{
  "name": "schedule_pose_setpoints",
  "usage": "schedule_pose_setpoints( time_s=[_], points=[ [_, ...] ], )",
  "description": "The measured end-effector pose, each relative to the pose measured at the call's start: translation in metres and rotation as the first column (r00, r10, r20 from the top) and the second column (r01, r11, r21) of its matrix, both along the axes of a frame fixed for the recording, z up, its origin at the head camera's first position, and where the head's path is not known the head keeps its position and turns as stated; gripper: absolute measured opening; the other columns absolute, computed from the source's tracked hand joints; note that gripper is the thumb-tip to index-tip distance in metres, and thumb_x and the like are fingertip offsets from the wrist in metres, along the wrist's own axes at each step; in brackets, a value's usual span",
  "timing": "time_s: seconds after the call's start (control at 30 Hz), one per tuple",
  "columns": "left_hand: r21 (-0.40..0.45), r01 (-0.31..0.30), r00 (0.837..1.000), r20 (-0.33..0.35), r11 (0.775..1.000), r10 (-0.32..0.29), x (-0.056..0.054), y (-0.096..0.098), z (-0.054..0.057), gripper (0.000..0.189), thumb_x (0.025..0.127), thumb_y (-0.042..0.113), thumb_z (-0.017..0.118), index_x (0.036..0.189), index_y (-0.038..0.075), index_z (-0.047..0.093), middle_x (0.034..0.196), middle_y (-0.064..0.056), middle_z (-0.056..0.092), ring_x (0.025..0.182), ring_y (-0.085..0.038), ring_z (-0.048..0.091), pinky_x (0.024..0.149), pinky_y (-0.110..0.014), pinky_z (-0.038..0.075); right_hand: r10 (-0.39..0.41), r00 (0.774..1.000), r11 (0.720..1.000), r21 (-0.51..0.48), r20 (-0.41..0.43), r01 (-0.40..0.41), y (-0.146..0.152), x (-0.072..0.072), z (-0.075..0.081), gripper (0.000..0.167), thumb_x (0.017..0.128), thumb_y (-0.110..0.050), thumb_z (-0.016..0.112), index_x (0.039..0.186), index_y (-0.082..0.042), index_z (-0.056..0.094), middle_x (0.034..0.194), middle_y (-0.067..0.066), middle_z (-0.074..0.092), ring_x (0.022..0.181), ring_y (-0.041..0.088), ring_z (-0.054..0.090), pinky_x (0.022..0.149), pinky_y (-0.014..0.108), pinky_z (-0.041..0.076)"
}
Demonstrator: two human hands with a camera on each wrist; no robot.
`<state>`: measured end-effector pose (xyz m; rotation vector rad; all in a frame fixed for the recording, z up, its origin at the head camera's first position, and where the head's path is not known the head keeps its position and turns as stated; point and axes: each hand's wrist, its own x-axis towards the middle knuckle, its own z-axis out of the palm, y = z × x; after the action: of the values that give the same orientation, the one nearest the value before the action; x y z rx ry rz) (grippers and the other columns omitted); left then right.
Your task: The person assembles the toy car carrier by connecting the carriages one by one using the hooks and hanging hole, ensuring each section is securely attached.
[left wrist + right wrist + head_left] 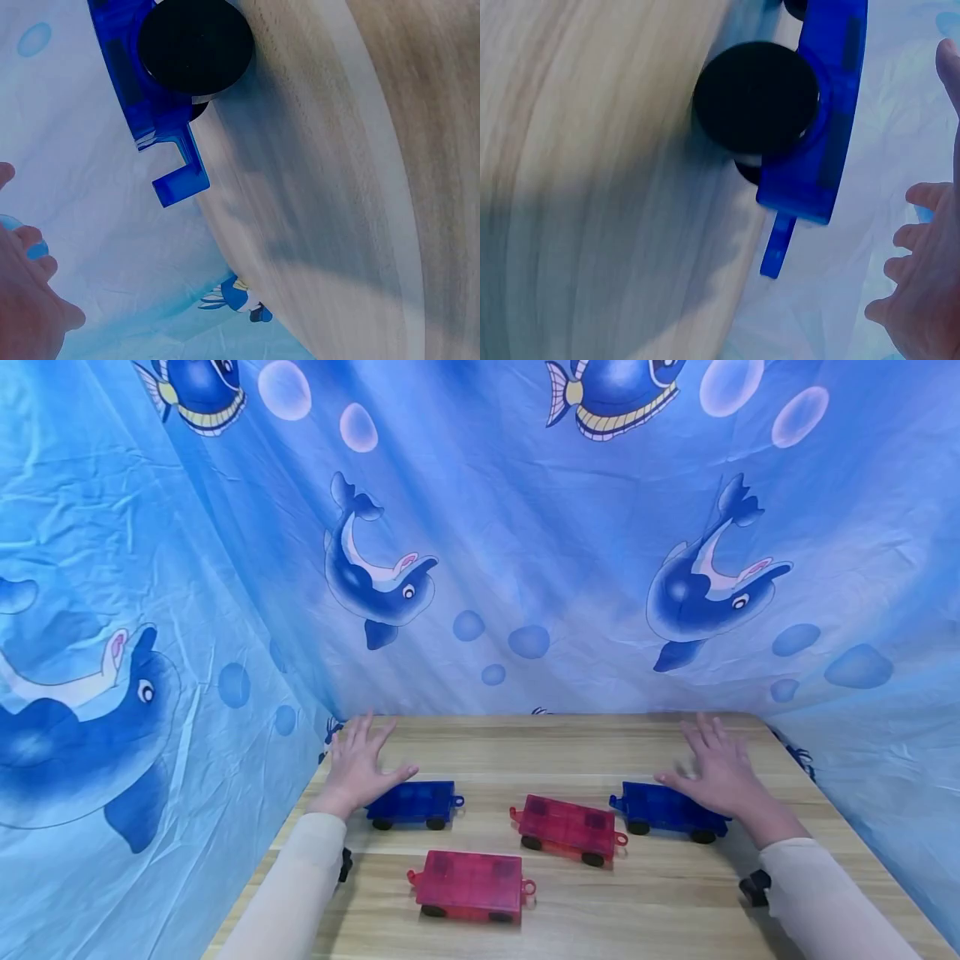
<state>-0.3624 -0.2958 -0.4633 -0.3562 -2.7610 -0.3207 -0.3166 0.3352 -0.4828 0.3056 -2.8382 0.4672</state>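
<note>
My left hand, fingers spread, hovers by the left end of a blue toy train car and holds nothing. In the left wrist view that blue car shows a black wheel and a hook coupling, apart from the hand. Over the right part of a second blue toy train car, my right hand is spread too, with nothing in it. The right wrist view shows this car's wheel with the fingers off to the side. Between the hands stand two translucent red toy train cars, one front-centre and one behind it, slightly angled.
All the cars stand on a wood-grain table. A blue curtain printed with dolphins, fish and bubbles hangs behind the table and along its sides. The table's far edge meets the curtain.
</note>
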Motion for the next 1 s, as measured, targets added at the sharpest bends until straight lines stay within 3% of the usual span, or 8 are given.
schedule_pose_setpoints(
  time_s=[0.17, 0.37, 0.67, 0.83, 1.0],
  points=[
    [0.016, 0.018, 1.0, 0.006, 1.0, -0.018, 0.003, 0.002, 0.001, 0.106, 0.083, 0.086, 0.06, 0.167, 0.028, 0.031, 0.173, -0.018, 0.012, 0.157, -0.046, 0.008, 0.118, -0.075, -0.007, 0.027, 0.999, 0.999, -0.018, -0.021, -0.027, -0.008, 0.0, 0.001, 0.114, 0.09, -0.073, 0.066, 0.163, 0.004, 0.025, 0.168, 0.034, 0.01, 0.154, 0.056, 0.004, 0.112, 0.083, 0.002],
    [0.086, 0.058, 0.997, 0.048, 0.995, -0.062, 0.008, 0.003, -0.002, 0.103, 0.085, 0.08, 0.066, 0.165, 0.025, 0.034, 0.171, -0.02, 0.019, 0.154, -0.051, 0.017, 0.117, -0.078, -0.001, 0.074, 0.996, 0.994, -0.074, -0.042, -0.077, -0.027, 0.002, 0.002, 0.11, 0.089, -0.069, 0.071, 0.159, 0.007, 0.033, 0.163, 0.035, 0.026, 0.148, 0.058, 0.022, 0.114, 0.079, 0.015],
    [0.09, 0.108, 0.985, 0.126, 0.99, -0.119, 0.016, 0.009, -0.009, 0.104, 0.085, 0.079, 0.066, 0.165, 0.021, 0.035, 0.169, -0.022, 0.023, 0.154, -0.048, 0.019, 0.121, -0.072, 0.005, 0.128, 0.992, 0.986, -0.108, -0.02, -0.13, -0.06, 0.006, -0.001, 0.107, 0.088, -0.064, 0.076, 0.163, -0.001, 0.032, 0.163, 0.03, 0.032, 0.146, 0.057, 0.028, 0.112, 0.076, 0.027],
    [0.106, 0.111, 0.982, 0.138, 0.988, -0.125, 0.02, 0.014, -0.011, 0.103, 0.084, 0.079, 0.068, 0.164, 0.021, 0.037, 0.169, -0.02, 0.025, 0.155, -0.047, 0.02, 0.122, -0.071, 0.005, 0.159, 0.987, 0.98, -0.12, -0.015, -0.159, -0.08, 0.013, 0.001, 0.111, 0.086, -0.074, 0.07, 0.165, -0.007, 0.031, 0.166, 0.025, 0.03, 0.148, 0.052, 0.03, 0.113, 0.073, 0.03],
    [0.113, 0.125, 0.979, 0.147, 0.986, -0.141, 0.024, 0.017, -0.012, 0.101, 0.085, 0.076, 0.07, 0.163, 0.021, 0.039, 0.169, -0.02, 0.025, 0.154, -0.048, 0.021, 0.122, -0.07, 0.005, 0.191, 0.981, 0.973, -0.132, -0.013, -0.191, -0.099, 0.02, 0.003, 0.104, 0.088, -0.061, 0.078, 0.165, -0.009, 0.031, 0.166, 0.021, 0.031, 0.149, 0.048, 0.031, 0.114, 0.071, 0.032]
  ],
)
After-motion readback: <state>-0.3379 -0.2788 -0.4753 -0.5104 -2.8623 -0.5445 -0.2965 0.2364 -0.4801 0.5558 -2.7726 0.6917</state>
